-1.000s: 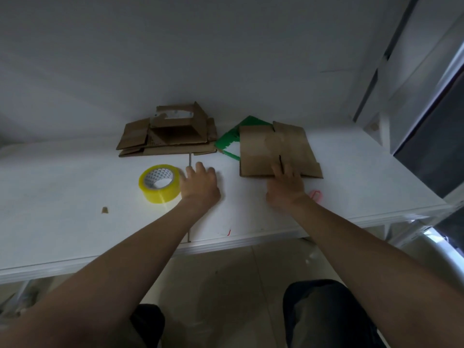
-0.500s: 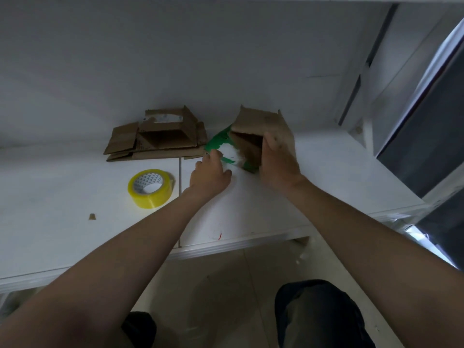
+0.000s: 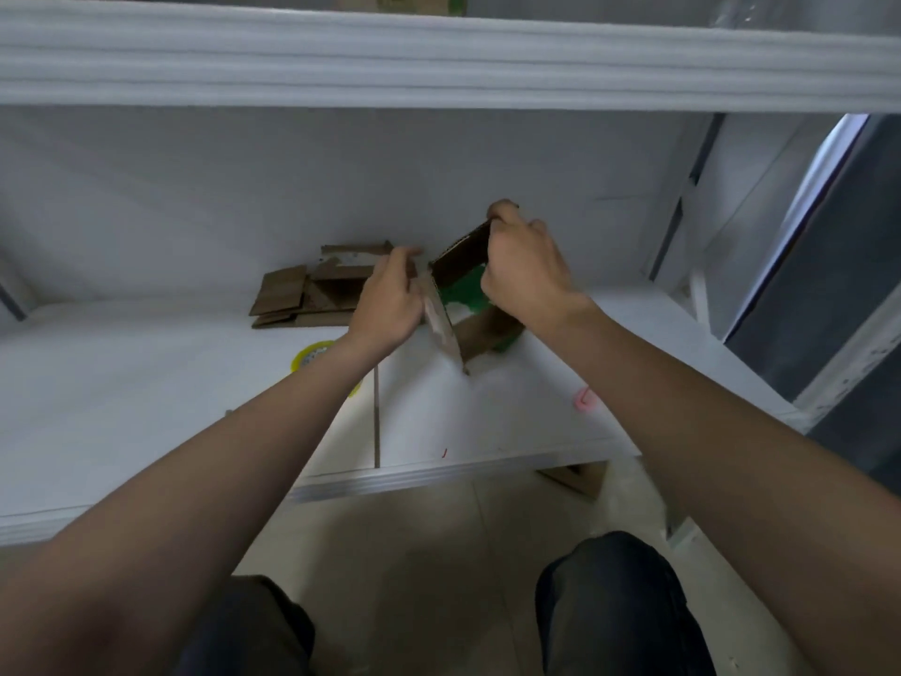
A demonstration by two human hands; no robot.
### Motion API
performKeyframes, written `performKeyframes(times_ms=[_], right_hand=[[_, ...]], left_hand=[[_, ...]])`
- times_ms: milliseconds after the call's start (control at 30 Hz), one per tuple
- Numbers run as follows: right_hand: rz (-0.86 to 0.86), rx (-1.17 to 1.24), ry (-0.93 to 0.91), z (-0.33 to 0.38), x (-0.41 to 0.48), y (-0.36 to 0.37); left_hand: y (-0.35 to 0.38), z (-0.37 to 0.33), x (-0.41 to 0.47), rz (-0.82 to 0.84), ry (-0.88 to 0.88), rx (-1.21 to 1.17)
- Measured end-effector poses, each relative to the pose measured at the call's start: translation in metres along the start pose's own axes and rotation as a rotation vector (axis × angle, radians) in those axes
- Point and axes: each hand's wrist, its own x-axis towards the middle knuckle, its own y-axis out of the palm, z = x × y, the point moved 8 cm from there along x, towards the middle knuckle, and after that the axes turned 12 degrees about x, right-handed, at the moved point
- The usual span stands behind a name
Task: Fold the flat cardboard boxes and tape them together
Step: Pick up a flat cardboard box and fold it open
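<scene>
A brown cardboard box [image 3: 456, 265] is lifted off the white table and partly opened into a square tube. My right hand [image 3: 524, 273] grips its upper right panel. My left hand [image 3: 390, 297] holds its left flap. A green sheet [image 3: 465, 290] shows through the opening behind it. A second pile of flattened brown cardboard [image 3: 307, 295] lies at the back, left of my hands. The yellow tape roll [image 3: 312, 356] sits on the table, mostly hidden by my left forearm.
The white table [image 3: 146, 412] has a seam [image 3: 376, 417] running front to back and a front edge near my knees. A small pink clip [image 3: 585, 398] lies at the right. A white shelf [image 3: 439, 56] overhangs the workspace. A dark panel stands at the far right.
The flat box has been raised from the table and opened out between both hands. My left hand left the table surface and took the box's left flap. The view tilted up, showing the shelf.
</scene>
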Motion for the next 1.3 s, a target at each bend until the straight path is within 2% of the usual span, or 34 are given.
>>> performKeyframes(times_ms=[100,233,367,500,600,833,933,1133,1300], right_hand=[[-0.011,0.057,0.015,0.017,0.003,-0.012],[-0.037,0.049,0.035,0.037,-0.002,-0.028],[-0.033,0.091,0.112,0.043,-0.006,-0.031],[0.085,0.186,0.221,0.035,-0.007,-0.007],[0.104,0.259,0.259,0.025,-0.004,0.007],[0.061,0.347,0.322,0.007,0.009,0.006],[0.071,0.395,0.36,-0.004,0.014,0.0],[0.161,0.685,0.553,-0.034,0.011,0.027],[0.119,0.692,0.451,-0.041,0.012,0.049]], left_hand=[[-0.03,-0.009,-0.008,-0.068,-0.009,0.009],[-0.064,-0.009,-0.014,-0.096,-0.036,-0.101],[-0.065,0.003,-0.026,0.009,-0.111,-0.234],[-0.055,0.024,-0.038,0.129,-0.269,-0.368],[-0.039,0.034,-0.042,0.213,-0.308,-0.465],[-0.025,0.026,-0.026,0.194,-0.291,-0.604],[-0.023,0.022,-0.012,0.193,-0.274,-0.575],[-0.007,0.018,0.001,0.222,-0.284,-0.448],[0.007,0.034,0.0,0.281,-0.387,-0.423]])
